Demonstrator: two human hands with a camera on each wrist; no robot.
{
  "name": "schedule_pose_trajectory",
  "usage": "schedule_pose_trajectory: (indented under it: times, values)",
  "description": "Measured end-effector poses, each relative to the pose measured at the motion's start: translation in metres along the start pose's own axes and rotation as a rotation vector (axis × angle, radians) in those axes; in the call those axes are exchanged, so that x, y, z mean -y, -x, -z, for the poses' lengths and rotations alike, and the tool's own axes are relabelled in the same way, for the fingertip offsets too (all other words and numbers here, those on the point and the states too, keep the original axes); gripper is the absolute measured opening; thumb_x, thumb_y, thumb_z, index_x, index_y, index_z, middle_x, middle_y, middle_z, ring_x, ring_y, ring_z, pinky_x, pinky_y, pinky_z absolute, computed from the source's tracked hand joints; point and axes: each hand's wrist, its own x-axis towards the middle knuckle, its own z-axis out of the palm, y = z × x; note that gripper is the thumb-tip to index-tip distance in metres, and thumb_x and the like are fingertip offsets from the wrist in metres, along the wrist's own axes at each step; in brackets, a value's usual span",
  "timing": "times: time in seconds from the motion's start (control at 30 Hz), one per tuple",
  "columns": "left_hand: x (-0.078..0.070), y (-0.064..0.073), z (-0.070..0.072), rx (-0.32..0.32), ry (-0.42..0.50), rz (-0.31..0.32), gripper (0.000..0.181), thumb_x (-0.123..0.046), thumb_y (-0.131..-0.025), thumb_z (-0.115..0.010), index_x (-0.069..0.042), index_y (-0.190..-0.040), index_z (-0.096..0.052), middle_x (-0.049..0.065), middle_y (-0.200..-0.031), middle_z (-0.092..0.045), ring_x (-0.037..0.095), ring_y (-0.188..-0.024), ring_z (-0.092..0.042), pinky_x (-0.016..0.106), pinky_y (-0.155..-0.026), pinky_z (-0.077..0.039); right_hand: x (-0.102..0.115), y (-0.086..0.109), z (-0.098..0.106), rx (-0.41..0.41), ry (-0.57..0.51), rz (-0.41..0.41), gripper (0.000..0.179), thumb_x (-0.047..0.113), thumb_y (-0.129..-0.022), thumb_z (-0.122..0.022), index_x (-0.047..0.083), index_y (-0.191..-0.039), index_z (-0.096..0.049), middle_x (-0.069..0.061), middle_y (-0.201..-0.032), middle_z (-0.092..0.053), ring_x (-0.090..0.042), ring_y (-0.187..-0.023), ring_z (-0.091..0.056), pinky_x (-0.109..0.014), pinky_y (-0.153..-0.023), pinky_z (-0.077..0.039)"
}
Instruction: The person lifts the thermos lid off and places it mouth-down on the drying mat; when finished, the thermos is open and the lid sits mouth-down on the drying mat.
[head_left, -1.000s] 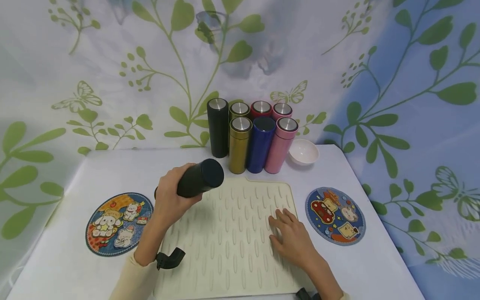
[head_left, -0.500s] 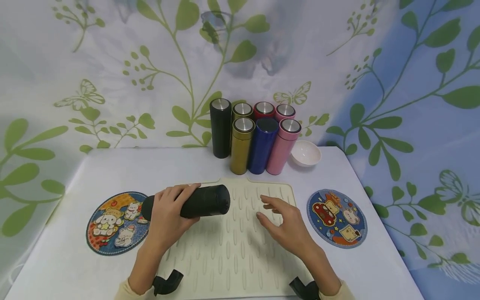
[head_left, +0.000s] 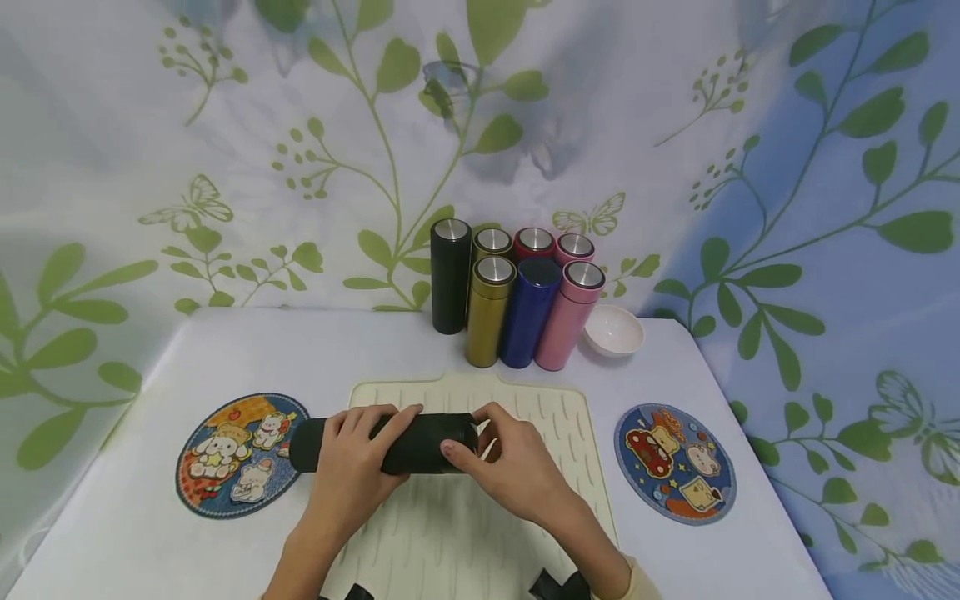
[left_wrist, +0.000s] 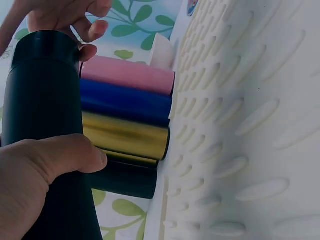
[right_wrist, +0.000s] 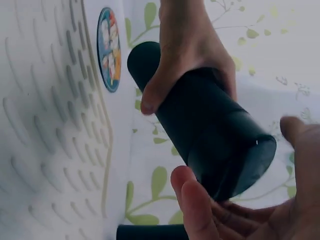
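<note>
A black thermos (head_left: 431,443) lies level in the air above the cream ribbed mat (head_left: 420,533), its lid end towards the right. My left hand (head_left: 352,458) grips it round the middle; the thumb wraps its side in the left wrist view. At the lid (right_wrist: 235,155), my right hand (head_left: 517,458) has its fingers spread about the end. In the right wrist view one fingertip stands apart from the lid, while others overlap its lower edge; whether these touch is unclear.
Several upright thermoses stand grouped at the back, including a tall black one (head_left: 450,279), a gold one (head_left: 487,321), a blue one (head_left: 528,321) and a pink one (head_left: 566,325). A white bowl (head_left: 613,332) stands beside them. Round cartoon mats lie left (head_left: 232,467) and right (head_left: 675,467).
The left hand has turned the black thermos from tilted to level, lid end to the right. My right hand has risen off the ribbed mat and come left to the lid end.
</note>
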Motion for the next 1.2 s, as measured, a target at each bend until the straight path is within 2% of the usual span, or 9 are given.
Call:
schedule_pose_trajectory:
  times: [0.17,0.23,0.33,0.43,0.57,0.73,0.87,1.03,1.2]
  values:
    - [-0.003,0.002,-0.002,0.011,-0.016,0.001,0.086,-0.026,-0.054,-0.099,-0.023,-0.132,-0.064,0.008,-0.112,-0.063,0.032,-0.101,-0.058,0.055,-0.086,-0.041,0.000,-0.003,-0.015,0.017,-0.160,-0.061,0.057,0.058,-0.090,-0.066,0.009,-0.120,-0.059,-0.003,-0.081,-0.063,-0.019,-0.055,-0.064,-0.036,-0.046,-0.053]
    - [-0.003,0.002,-0.002,0.015,-0.010,0.003,0.083,-0.027,-0.057,-0.098,-0.023,-0.132,-0.064,0.008,-0.112,-0.063,0.032,-0.102,-0.058,0.055,-0.087,-0.041,-0.001,-0.004,-0.019,0.019,-0.215,-0.060,0.053,0.056,-0.091,-0.066,0.012,-0.118,-0.059,-0.004,-0.081,-0.064,-0.022,-0.051,-0.063,-0.038,-0.043,-0.053]
    - [-0.002,0.001,-0.001,0.021,0.012,0.008,0.079,-0.028,-0.060,-0.097,-0.023,-0.131,-0.065,0.008,-0.114,-0.064,0.032,-0.103,-0.058,0.054,-0.088,-0.040,-0.001,-0.004,-0.024,-0.011,-0.239,-0.031,0.046,0.055,-0.091,-0.067,0.016,-0.114,-0.060,-0.003,-0.079,-0.064,-0.022,-0.048,-0.061,-0.038,-0.044,-0.053]
    - [0.001,-0.001,0.002,0.013,0.024,-0.006,0.076,-0.030,-0.060,-0.097,-0.023,-0.129,-0.066,0.007,-0.114,-0.064,0.032,-0.103,-0.059,0.054,-0.088,-0.040,-0.002,-0.003,-0.026,-0.061,-0.215,0.041,0.038,0.051,-0.090,-0.070,0.021,-0.110,-0.062,0.001,-0.078,-0.062,-0.017,-0.054,-0.060,-0.035,-0.047,-0.053]
    - [0.004,-0.006,0.006,-0.017,0.026,-0.060,0.077,-0.030,-0.056,-0.099,-0.024,-0.126,-0.068,0.006,-0.112,-0.065,0.032,-0.099,-0.060,0.053,-0.085,-0.041,-0.003,0.000,-0.028,-0.135,-0.166,0.175,0.031,0.044,-0.090,-0.073,0.023,-0.110,-0.062,0.008,-0.079,-0.060,-0.011,-0.060,-0.055,-0.030,-0.050,-0.051]
    - [0.002,-0.011,0.010,-0.011,0.036,-0.117,0.079,-0.031,-0.055,-0.099,-0.025,-0.127,-0.067,0.004,-0.111,-0.066,0.030,-0.096,-0.062,0.052,-0.084,-0.043,-0.005,0.007,-0.026,-0.216,-0.087,0.329,0.034,0.039,-0.088,-0.076,0.022,-0.114,-0.062,0.011,-0.078,-0.058,-0.007,-0.055,-0.051,-0.023,-0.045,-0.045]
    - [-0.002,-0.013,0.014,0.026,0.036,-0.126,0.077,-0.031,-0.055,-0.099,-0.025,-0.125,-0.069,0.003,-0.110,-0.067,0.029,-0.096,-0.062,0.051,-0.084,-0.043,-0.010,0.012,-0.024,-0.231,-0.055,0.407,0.038,0.037,-0.088,-0.077,0.020,-0.118,-0.061,0.009,-0.083,-0.061,-0.003,-0.056,-0.050,-0.018,-0.045,-0.044]
    - [-0.006,-0.016,0.020,0.114,0.042,-0.117,0.077,-0.034,-0.054,-0.099,-0.027,-0.125,-0.069,0.001,-0.109,-0.067,0.025,-0.100,-0.063,0.051,-0.085,-0.044,-0.014,0.018,-0.020,-0.239,-0.010,0.523,0.048,0.038,-0.087,-0.078,0.012,-0.124,-0.060,0.002,-0.096,-0.066,-0.001,-0.059,-0.053,-0.013,-0.047,-0.044]
    - [-0.009,-0.018,0.024,0.166,0.073,-0.120,0.078,-0.030,-0.053,-0.099,-0.026,-0.126,-0.068,-0.002,-0.108,-0.068,0.021,-0.099,-0.063,0.050,-0.084,-0.046,-0.016,0.019,-0.014,-0.246,0.086,0.665,0.058,0.043,-0.086,-0.077,0.008,-0.129,-0.058,-0.001,-0.106,-0.066,-0.006,-0.077,-0.062,-0.016,-0.062,-0.051]
